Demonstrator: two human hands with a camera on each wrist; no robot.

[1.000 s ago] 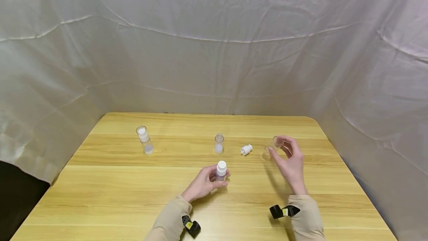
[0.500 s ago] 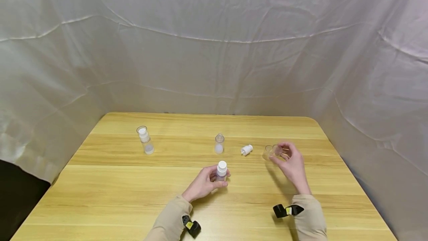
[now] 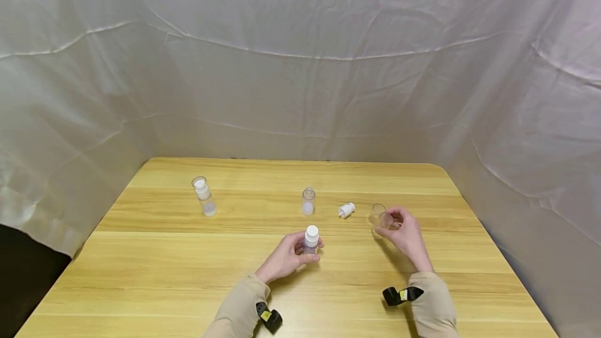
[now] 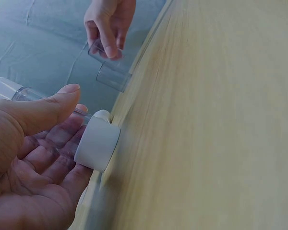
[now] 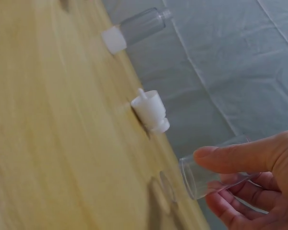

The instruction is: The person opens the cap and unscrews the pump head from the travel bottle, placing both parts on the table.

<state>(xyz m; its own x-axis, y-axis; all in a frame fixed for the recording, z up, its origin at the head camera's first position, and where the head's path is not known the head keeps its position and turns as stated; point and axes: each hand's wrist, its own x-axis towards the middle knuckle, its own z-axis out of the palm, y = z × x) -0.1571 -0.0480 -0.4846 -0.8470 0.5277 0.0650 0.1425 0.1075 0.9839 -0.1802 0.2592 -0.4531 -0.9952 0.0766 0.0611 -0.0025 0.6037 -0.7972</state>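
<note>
My left hand (image 3: 288,255) holds a small pump bottle (image 3: 311,239) upright between thumb and fingers; it has a white top and a clear body. Its white base (image 4: 98,143) is right at the tabletop in the left wrist view. Off to the right, my right hand (image 3: 405,233) pinches a clear cup-shaped cap (image 5: 201,175) between thumb and fingers. A second clear cap (image 4: 114,76) stands on the table just beside it. To their left lies a loose white pump head (image 3: 346,210), its small stem showing in the right wrist view.
A clear bottle with a white base (image 3: 307,202) stands behind the left hand. Far left is another bottle with a white pump and clear cap (image 3: 204,197). The wooden table (image 3: 141,275) ends at a grey cloth curtain (image 3: 300,93) behind and at the sides.
My right hand has come nearer the front edge with the clear cap, from behind the other clear cap to close at its right. My left hand and the pump bottle stay put.
</note>
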